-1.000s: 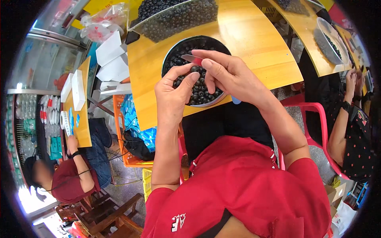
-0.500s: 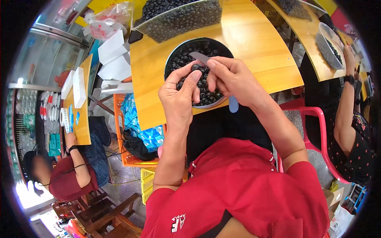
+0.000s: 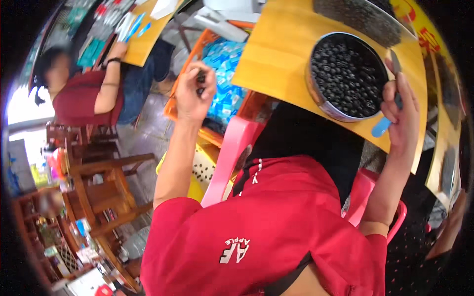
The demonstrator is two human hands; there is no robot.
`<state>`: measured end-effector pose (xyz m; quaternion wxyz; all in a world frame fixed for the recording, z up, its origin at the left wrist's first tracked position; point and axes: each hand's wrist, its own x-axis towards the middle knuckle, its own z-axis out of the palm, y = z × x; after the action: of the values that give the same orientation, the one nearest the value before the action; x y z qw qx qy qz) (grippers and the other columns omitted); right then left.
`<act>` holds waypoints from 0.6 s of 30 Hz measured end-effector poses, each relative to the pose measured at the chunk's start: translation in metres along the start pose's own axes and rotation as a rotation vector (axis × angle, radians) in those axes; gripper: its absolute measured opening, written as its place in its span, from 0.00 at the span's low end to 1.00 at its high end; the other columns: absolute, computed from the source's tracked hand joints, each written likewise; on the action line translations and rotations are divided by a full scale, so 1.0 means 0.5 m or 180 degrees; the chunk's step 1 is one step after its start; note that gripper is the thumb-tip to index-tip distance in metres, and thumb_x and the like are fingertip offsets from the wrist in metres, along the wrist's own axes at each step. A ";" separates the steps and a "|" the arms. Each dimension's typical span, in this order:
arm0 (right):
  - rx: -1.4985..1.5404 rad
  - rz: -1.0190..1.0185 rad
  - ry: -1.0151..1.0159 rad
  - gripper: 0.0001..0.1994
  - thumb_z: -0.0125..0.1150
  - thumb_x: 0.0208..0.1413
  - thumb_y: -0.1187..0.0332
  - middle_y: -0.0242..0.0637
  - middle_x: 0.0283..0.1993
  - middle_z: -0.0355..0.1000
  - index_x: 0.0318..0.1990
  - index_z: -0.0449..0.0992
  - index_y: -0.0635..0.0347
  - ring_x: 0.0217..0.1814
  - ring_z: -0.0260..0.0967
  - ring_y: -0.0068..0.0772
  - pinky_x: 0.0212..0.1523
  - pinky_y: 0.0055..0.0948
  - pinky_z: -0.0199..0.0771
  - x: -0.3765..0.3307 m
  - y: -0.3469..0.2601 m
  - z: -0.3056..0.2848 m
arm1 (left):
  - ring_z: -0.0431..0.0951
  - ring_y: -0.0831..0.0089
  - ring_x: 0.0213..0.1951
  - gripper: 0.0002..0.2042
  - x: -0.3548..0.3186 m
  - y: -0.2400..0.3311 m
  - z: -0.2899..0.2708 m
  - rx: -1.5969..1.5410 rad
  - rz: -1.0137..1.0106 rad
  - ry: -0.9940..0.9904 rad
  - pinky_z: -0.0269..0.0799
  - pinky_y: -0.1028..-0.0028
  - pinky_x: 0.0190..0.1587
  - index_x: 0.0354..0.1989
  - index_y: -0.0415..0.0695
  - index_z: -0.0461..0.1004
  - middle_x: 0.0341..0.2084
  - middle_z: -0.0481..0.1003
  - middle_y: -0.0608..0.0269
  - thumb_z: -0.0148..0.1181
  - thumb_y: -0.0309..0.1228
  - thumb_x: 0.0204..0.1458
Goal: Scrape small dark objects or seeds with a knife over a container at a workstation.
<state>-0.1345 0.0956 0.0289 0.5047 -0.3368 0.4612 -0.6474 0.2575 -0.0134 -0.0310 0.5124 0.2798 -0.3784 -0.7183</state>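
Observation:
My left hand [image 3: 196, 93] is raised left of the table with its fingers curled round a few dark round berries [image 3: 200, 83]. The berries look like blueberries, but their exact kind is unclear. My right hand [image 3: 402, 111] is closed on a small knife [image 3: 381, 127]. Its blue handle sticks out below the hand and its grey blade points up past the fingers. Right beside that hand, at the table edge, stands a round tub [image 3: 316, 93] holding many of the same dark berries [image 3: 348, 74].
A clear bin [image 3: 358, 22] of dark berries stands on the wooden table [image 3: 276, 54]. An orange crate [image 3: 170, 106] with blue packets and a yellow container [image 3: 200, 153] are at my left. A pink chair [image 3: 229, 153] is under me. Another person [image 3: 86, 93] sits at the far-left table.
My hands have parted: the left, holding berries, moved left off the tub, while the right, still holding the knife, stays by the tub's right side. The view has turned left.

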 end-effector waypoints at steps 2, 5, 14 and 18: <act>-0.0118 -0.0022 0.0016 0.21 0.42 0.65 0.65 0.25 0.24 0.59 0.61 0.58 0.67 0.14 0.41 0.07 0.13 0.10 0.40 0.000 -0.010 0.001 | 0.58 0.79 0.16 0.08 -0.051 0.019 -0.115 0.0350 -0.0044 0.0483 0.54 0.81 0.18 0.33 0.44 0.68 0.21 0.63 0.64 0.49 0.35 0.53; -0.0030 0.0054 -0.0129 0.21 0.42 0.65 0.65 0.24 0.23 0.58 0.61 0.59 0.67 0.14 0.41 0.07 0.13 0.10 0.40 0.015 0.004 -0.001 | 0.64 0.77 0.19 0.06 -0.197 0.046 -0.295 0.1029 -0.0255 0.1500 0.60 0.81 0.22 0.32 0.44 0.69 0.23 0.68 0.63 0.50 0.33 0.52; 0.0030 0.0054 -0.0077 0.15 0.45 0.63 0.64 0.29 0.24 0.66 0.51 0.66 0.63 0.13 0.45 0.09 0.13 0.12 0.45 0.014 -0.002 -0.018 | 0.72 0.69 0.42 0.15 -0.421 -0.076 -0.602 0.2900 -0.1600 0.3453 0.64 0.76 0.41 0.47 0.41 0.71 0.42 0.73 0.59 0.50 0.34 0.54; 0.0400 -0.0172 -0.0275 0.18 0.41 0.62 0.70 0.37 0.33 0.69 0.56 0.62 0.71 0.17 0.48 0.12 0.17 0.14 0.50 0.007 -0.008 -0.038 | 0.71 0.66 0.48 0.19 -0.244 -0.080 -0.455 0.3997 -0.0115 0.2480 0.65 0.71 0.52 0.53 0.34 0.65 0.47 0.70 0.54 0.53 0.27 0.54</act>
<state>-0.1542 0.0974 0.0261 0.5267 -0.3444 0.3881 -0.6734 0.4552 0.0513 -0.1893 0.3412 0.7612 -0.5042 -0.2235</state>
